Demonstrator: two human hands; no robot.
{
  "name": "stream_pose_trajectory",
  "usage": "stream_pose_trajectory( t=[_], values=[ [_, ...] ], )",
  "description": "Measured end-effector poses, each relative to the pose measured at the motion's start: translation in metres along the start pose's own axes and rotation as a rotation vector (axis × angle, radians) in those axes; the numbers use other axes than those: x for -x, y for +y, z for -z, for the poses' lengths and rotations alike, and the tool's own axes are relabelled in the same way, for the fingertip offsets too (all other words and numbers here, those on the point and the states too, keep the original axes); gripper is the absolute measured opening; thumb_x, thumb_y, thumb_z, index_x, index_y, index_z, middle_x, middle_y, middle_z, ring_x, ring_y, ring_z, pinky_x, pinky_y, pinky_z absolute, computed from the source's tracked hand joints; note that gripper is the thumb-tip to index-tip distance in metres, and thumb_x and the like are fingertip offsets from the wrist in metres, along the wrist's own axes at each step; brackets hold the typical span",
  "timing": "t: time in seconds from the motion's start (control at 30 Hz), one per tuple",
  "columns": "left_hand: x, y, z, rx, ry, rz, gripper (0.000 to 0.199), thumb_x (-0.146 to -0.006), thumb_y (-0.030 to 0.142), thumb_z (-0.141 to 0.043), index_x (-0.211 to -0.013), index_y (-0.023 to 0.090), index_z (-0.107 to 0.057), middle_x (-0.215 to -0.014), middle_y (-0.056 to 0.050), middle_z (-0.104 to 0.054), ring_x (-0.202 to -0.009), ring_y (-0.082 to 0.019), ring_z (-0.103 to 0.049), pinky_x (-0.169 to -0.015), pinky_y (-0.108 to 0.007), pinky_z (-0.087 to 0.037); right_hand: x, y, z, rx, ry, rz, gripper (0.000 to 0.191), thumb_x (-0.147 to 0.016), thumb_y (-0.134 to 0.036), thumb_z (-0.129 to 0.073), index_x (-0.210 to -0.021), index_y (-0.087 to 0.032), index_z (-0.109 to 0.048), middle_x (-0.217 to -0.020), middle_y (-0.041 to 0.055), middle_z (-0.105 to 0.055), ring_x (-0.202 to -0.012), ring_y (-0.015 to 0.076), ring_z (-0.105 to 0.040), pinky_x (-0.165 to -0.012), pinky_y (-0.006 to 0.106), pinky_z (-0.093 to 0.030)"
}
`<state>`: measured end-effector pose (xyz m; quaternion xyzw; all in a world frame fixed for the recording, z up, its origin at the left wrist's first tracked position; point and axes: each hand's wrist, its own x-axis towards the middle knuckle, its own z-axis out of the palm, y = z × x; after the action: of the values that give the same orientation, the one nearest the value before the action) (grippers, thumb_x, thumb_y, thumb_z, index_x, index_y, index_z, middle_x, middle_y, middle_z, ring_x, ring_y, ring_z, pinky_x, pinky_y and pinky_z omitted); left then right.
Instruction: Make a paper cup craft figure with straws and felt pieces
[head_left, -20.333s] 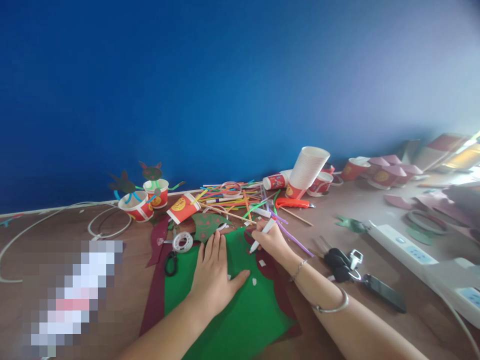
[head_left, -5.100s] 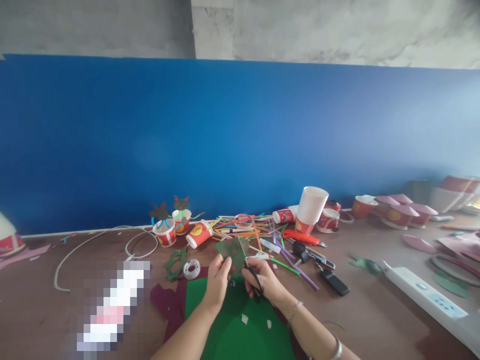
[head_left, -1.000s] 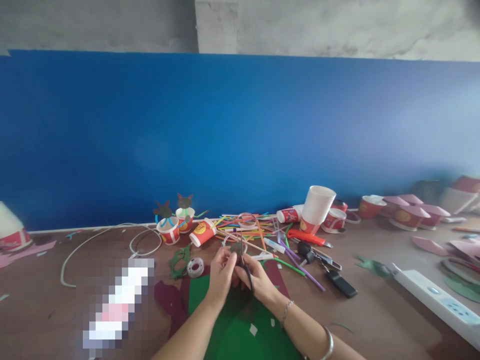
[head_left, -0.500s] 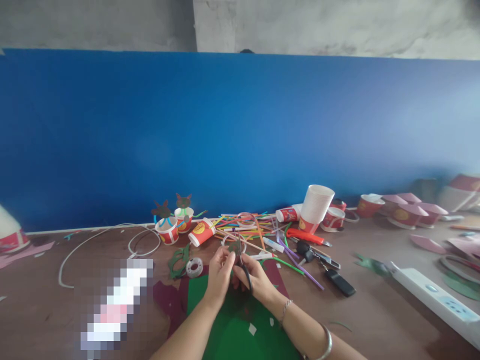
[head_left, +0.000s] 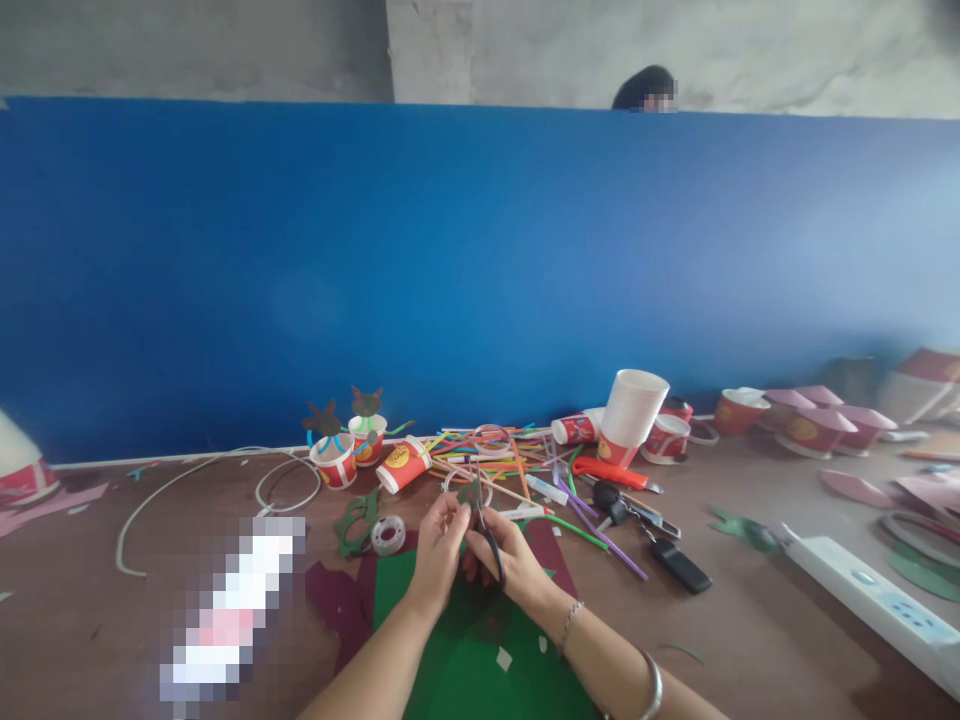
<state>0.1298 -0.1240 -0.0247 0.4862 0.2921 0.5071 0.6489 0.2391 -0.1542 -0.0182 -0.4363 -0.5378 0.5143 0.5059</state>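
Observation:
My left hand (head_left: 439, 550) pinches a small piece of dark green paper (head_left: 469, 493) between thumb and fingers. Black-handled scissors (head_left: 491, 556) are in my right hand (head_left: 516, 552), their blades pointing away from me and against the paper; how far the blades are apart is too small to tell. Below both hands lies a green sheet (head_left: 465, 680) on top of dark red paper (head_left: 551, 550), with small white scraps (head_left: 504, 659) on it. A roll of tape (head_left: 388, 535) and a cut green paper piece (head_left: 356, 525) sit left of my left hand.
Drinking straws (head_left: 487, 445) are heaped behind my hands, near stacked paper cups (head_left: 634, 415) and an orange cutter (head_left: 611, 473). Keys (head_left: 611, 500) with a black fob lie right. A white power strip (head_left: 874, 590) stands far right. A blue partition (head_left: 450, 250) closes off the back.
Behind the partition, a person's head has shifted right and shows higher above its edge. My hands, the scissors and the green paper have barely moved.

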Motion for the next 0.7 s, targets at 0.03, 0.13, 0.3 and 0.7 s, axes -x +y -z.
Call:
stream_pose_trajectory(
  t=[0.03, 0.13, 0.3, 0.7],
  values=[
    [0.0001, 0.0001, 0.0000, 0.001, -0.004, 0.009, 0.029, -0.081, 0.044, -0.060, -0.073, 0.021, -0.044, -0.050, 0.010, -0.044, -0.029, -0.008, -0.043, -0.028, -0.019, -0.037, -0.0001, 0.0000, -0.0001, -0.004, -0.003, 0.001, 0.034, -0.076, -0.048, -0.063, -0.083, -0.018, -0.047, -0.052, -0.0055, -0.054, -0.044, 0.0089, -0.051, -0.039, 0.017, -0.037],
    [0.0008, 0.0022, -0.0014, 0.001, -0.019, 0.026, 0.030, -0.081, 0.044, -0.060, -0.072, 0.021, -0.043, -0.048, 0.010, -0.044, -0.029, -0.008, -0.043, -0.028, -0.019, -0.037, -0.0004, 0.0001, -0.0002, -0.006, -0.003, 0.006, 0.033, -0.077, -0.047, -0.063, -0.083, -0.018, -0.047, -0.052, -0.0058, -0.054, -0.045, 0.0088, -0.051, -0.040, 0.017, -0.037],
    [0.0019, 0.0063, -0.0038, 0.000, -0.036, 0.031, 0.030, -0.080, 0.044, -0.061, -0.072, 0.021, -0.043, -0.049, 0.009, -0.045, -0.031, -0.009, -0.046, -0.030, -0.020, -0.038, 0.0000, -0.0009, 0.0000, 0.015, 0.012, -0.006, 0.035, -0.076, -0.048, -0.064, -0.083, -0.018, -0.048, -0.049, -0.0068, -0.050, -0.042, 0.0080, -0.047, -0.038, 0.017, -0.034],
    [-0.0029, 0.0021, 0.0028, -0.051, 0.072, -0.003, 0.034, -0.072, 0.045, -0.067, -0.067, 0.019, -0.045, -0.061, 0.005, -0.049, -0.053, -0.011, -0.051, -0.049, -0.021, -0.043, -0.0006, -0.0007, 0.0002, 0.009, 0.051, -0.024, 0.040, -0.072, -0.054, -0.065, -0.078, -0.017, -0.050, -0.045, -0.0087, -0.045, -0.037, 0.0061, -0.040, -0.037, 0.017, -0.036]
  ],
)
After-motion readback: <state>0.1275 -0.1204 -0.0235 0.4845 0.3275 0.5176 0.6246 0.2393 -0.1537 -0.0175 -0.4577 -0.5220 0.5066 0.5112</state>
